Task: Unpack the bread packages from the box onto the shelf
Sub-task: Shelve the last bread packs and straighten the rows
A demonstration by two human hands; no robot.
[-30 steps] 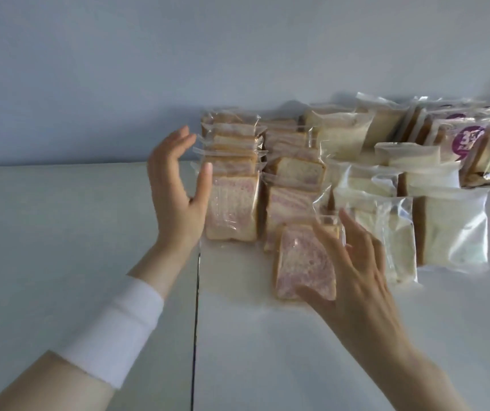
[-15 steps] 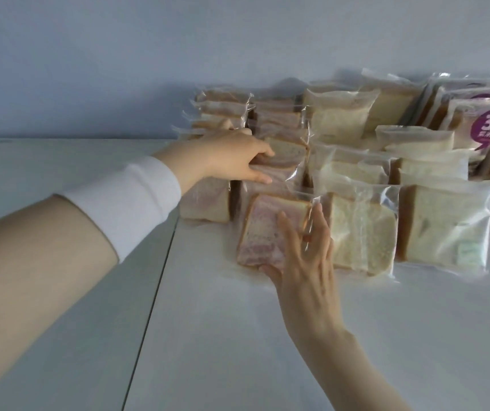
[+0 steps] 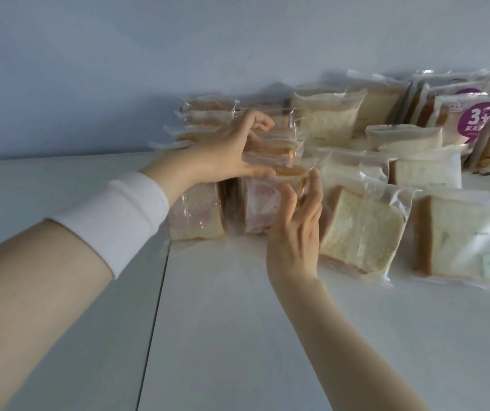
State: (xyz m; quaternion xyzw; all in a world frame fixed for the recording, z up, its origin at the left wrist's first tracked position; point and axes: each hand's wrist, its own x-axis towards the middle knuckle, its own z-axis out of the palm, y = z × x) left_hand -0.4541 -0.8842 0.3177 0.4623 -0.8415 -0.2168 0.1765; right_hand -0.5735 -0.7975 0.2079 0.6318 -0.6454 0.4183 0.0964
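Fingers of the left hand curved over the top seals of the pink-marbled row, thumb underneath, gripping the upper edges so the standing packs stay bunched. Right hand at 6 o'clock of that row, fingers straight and close together, pressed flat against the front package, holding nothing. Looks like squaring-up rather than fresh placing: one hand steadying from above, the other pushing back, probably to keep slippery film packs upright and tight against those behind.

Bread already on the white shelf, banked toward the wall. A second pink package at 9 o'clock of the front one, just beside it. Pale bread packages at 3 o'clock, leaning back in overlapping ranks. Purple-labelled packages at 1 o'clock, farthest right.

No box in view. Judging by the crowd of packs, well along. Risk if released too soon: soft front pack tipping forward.
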